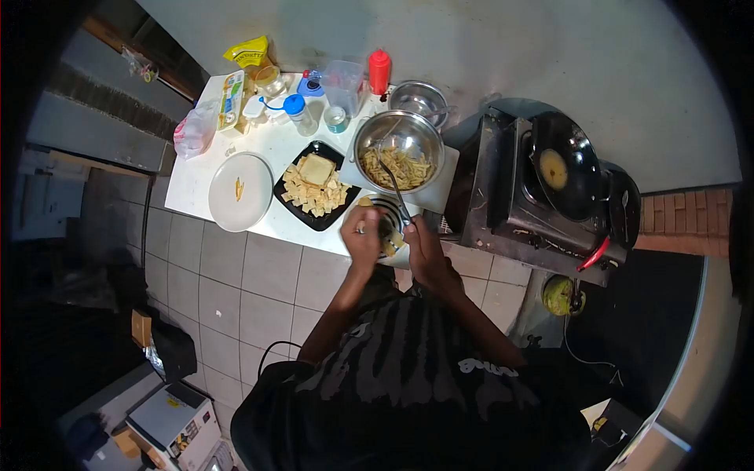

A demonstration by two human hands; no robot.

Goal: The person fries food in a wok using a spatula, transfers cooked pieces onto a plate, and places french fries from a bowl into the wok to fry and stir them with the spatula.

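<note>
Straight ahead of the left hand (361,238) and right hand (426,250), I find a wide metal bowl (416,135) blocking the way forward. A metal utensil (402,198) slants from the right hand toward it, narrowing the gap between them. Ahead and left of the left hand sits a heaped black plate (314,220); along its near edge I have a bare strip of white table (284,224) for passing sideways. Farther left, a grey-white plate (241,212) nearly meets it, so I would cross there from above. Rightward of the right hand, open air above floor tiles (471,261) reaches the bulky stove (509,224) and its wok (585,182).
</note>
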